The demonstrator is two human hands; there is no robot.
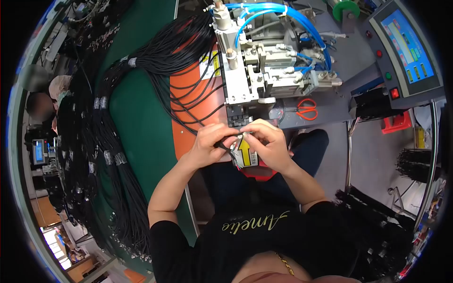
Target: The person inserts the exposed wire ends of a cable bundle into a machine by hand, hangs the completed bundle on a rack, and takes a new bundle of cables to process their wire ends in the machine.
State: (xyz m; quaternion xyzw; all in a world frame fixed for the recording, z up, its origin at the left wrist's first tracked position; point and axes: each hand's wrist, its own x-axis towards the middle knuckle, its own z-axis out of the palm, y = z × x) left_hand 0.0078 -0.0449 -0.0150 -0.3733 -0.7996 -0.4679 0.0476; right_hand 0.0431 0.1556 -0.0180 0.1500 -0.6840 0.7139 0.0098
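My left hand [210, 144] is closed round a black cable [226, 146] in front of the machine's lower fixture. Thin coloured wire ends [237, 162] hang below its fingers. Close beside it, my right hand [268, 144] pinches at the same spot, with thumb and fingertips together near the cable's end. What lies between the right fingertips is too small to make out. Just under both hands is a white label with a yellow arrow [245, 152]. The black fixture [238, 116] of the machine sits right above the fingertips.
A pneumatic machine [240, 70] with blue hoses [288, 10] stands ahead. Red-handled scissors [307, 109] lie on its grey base. A large bundle of black cables [165, 49] spreads over the green table [141, 137] and orange board [192, 141]. A control screen [406, 47] stands at right.
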